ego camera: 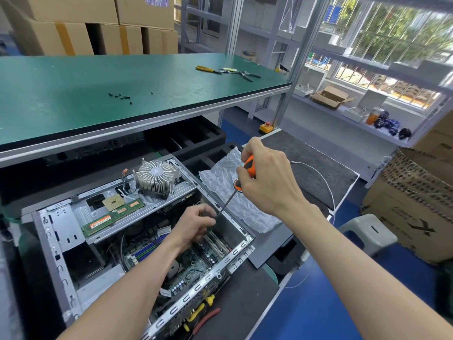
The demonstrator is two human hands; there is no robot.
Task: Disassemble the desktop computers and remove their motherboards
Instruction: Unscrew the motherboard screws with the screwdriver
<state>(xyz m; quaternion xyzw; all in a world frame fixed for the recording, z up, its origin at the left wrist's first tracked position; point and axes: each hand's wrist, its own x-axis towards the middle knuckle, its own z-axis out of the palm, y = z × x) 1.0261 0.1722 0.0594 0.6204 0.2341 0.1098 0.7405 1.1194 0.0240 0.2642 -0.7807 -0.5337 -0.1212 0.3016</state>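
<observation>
An open grey desktop case (52, 231) lies on its side below the green bench. Its green motherboard (193, 261) shows inside at the bottom. My right hand (264, 177) grips the orange and black handle of a screwdriver (248, 168), whose shaft slants down into the case. My left hand (196, 223) reaches into the case with fingers curled around the shaft near its tip. A round finned heatsink (155, 176), a loose CPU (113, 201) and a RAM stick (112, 217) rest on the case's metal drive tray.
The green bench (98, 77) above carries several black screws (121, 96) and pliers (228, 71). White bubble wrap (235, 200) lies right of the case on a dark mat. Pliers with yellow and red handles (203, 312) lie in front. Cardboard boxes (411, 217) and a stool (367, 231) stand right.
</observation>
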